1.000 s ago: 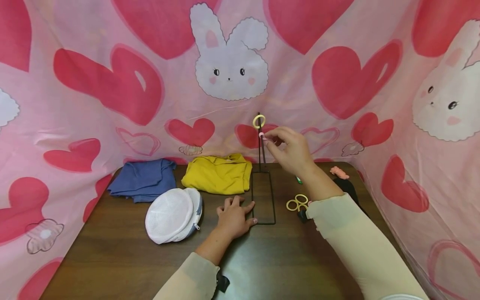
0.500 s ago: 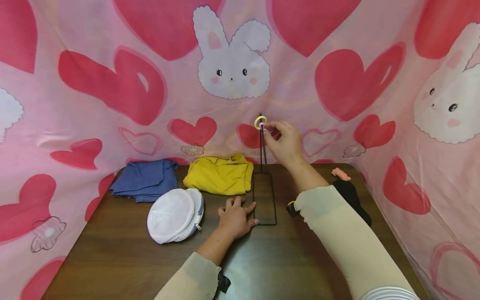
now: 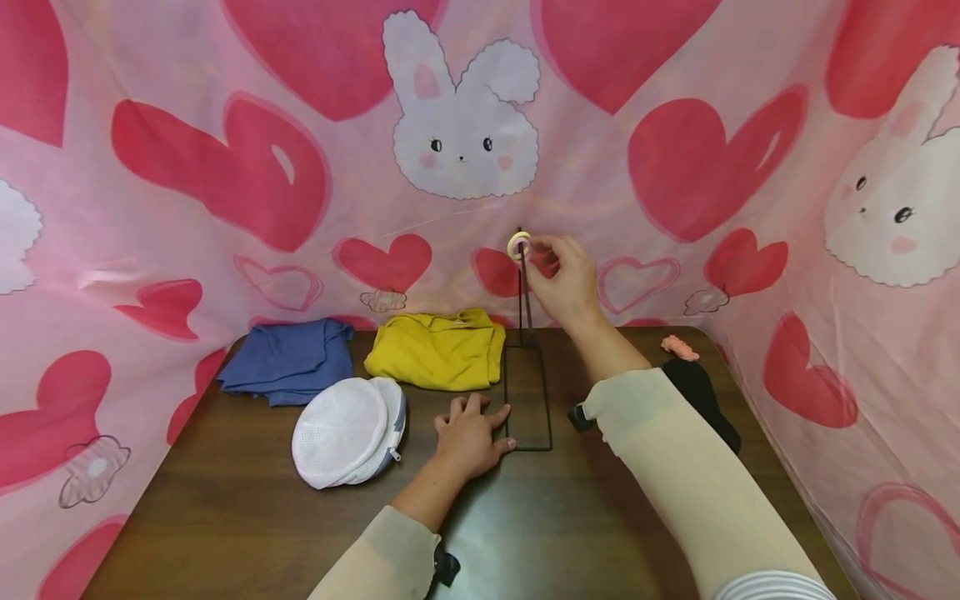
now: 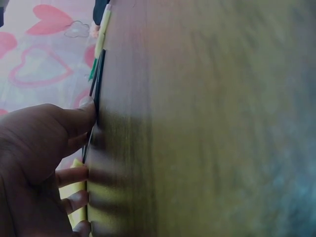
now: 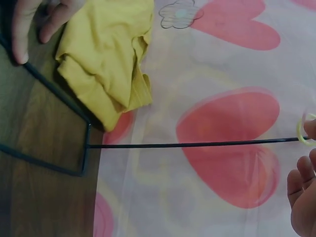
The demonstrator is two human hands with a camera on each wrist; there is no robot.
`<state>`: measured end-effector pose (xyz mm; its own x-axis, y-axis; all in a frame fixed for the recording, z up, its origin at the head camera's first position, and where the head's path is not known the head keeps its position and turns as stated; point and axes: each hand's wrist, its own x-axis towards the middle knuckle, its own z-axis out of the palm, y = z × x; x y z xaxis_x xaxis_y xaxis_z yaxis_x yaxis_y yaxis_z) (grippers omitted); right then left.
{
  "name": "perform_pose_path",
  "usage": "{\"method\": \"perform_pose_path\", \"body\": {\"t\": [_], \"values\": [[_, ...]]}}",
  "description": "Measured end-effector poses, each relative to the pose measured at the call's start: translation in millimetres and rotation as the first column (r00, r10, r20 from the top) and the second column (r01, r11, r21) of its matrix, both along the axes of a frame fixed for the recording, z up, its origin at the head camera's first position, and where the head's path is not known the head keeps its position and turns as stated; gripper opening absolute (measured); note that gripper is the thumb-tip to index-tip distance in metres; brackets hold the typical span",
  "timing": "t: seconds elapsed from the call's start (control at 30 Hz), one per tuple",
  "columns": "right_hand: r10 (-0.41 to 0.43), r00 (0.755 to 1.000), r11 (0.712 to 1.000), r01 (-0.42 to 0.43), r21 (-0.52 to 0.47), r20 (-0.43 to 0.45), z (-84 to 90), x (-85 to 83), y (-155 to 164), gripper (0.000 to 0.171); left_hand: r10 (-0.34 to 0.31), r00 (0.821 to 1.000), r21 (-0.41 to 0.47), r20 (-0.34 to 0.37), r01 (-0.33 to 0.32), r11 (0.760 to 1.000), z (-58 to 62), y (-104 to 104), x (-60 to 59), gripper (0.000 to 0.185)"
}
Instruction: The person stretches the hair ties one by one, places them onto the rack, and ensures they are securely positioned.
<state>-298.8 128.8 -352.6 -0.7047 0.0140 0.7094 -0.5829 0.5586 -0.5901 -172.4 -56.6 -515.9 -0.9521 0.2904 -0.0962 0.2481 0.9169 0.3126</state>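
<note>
The pale yellow ring (image 3: 511, 247) sits near the top of the thin black wire stand (image 5: 197, 144), with a small pale pink ring (image 3: 516, 249) showing inside its outline; I cannot tell whether the pink one goes round the wire or only sits in front of it. From the right hand (image 3: 572, 279) the rings lie at about ten o'clock, right at its fingertips, so that hand is much the nearer. The stand's upright runs vertically, and its rectangular base stretches from twelve to six on the brown wooden table (image 3: 540, 533). I have the right hand raised, fingers bent and thumb below the index finger; from here I can't tell whether they pinch the pink ring. The left hand (image 3: 468, 435) lies at the base's eight o'clock, fingers extended and spread, thumb and index touching the wire, grasping nothing. Further out from the base, I see folded mustard-yellow cloth (image 3: 437, 352) at ten, a round white mesh pouch (image 3: 339, 433) towards nine, and a black object (image 3: 697, 400) at three, partly behind the sleeve.
</note>
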Motion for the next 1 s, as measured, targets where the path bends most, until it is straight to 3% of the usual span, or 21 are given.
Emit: {"method": "perform_pose_path", "body": {"t": [0.27,0.6,0.83,1.0], "values": [[0.024,1.000,0.999,-0.023,-0.036,0.015,-14.4,12.0,13,0.028,-0.008,1.000,-0.001,-0.006,0.008,1.000,-0.1,-1,-1.3,0.063],[0.114,0.990,0.991,-0.108,-0.075,0.088,-34.2,34.5,38,0.029,-0.006,1.000,0.001,0.010,0.006,1.000,1.5,0,-0.7,0.063],[0.103,0.992,0.994,-0.101,-0.032,0.067,-51.4,43.3,56,0.028,-0.009,1.000,-0.006,0.005,0.009,1.000,-1.5,1,-0.9,0.063],[0.089,0.991,0.996,-0.089,0.002,0.102,-61.8,52.2,65,0.027,-0.007,1.000,-0.007,0.004,0.007,1.000,-1.2,1,-1.4,0.063]]}}
